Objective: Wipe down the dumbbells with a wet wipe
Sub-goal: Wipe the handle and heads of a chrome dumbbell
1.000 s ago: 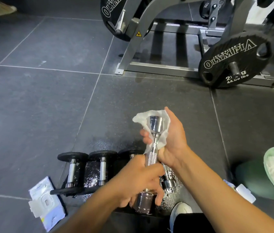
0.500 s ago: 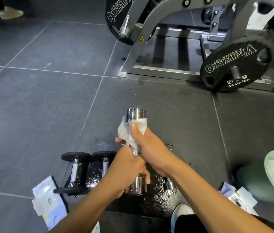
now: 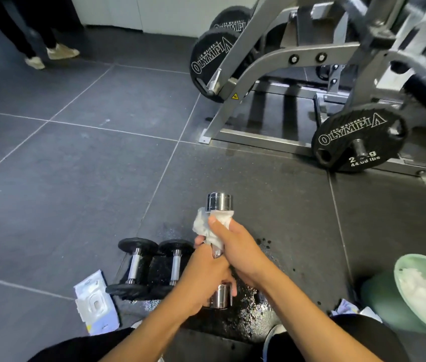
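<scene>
A small chrome dumbbell (image 3: 219, 202) stands upright in front of me, its top head bare and shiny. My left hand (image 3: 204, 278) grips its handle low down, just above the bottom head. My right hand (image 3: 235, 246) presses a white wet wipe (image 3: 206, 228) around the handle right under the top head. Two black dumbbells (image 3: 154, 265) with chrome handles lie side by side on the wet dark floor to the left.
A wet wipe pack (image 3: 95, 307) lies at the lower left. A green bowl (image 3: 415, 267) holding used wipes sits at the right edge. A weight machine frame (image 3: 259, 137) with Olympia plates (image 3: 358, 142) stands behind. A person's feet (image 3: 50, 56) are far left.
The wipe has slid from covering the top head down onto the handle below it, leaving the top head bare. The dumbbell has turned more upright and the view has tilted up.
</scene>
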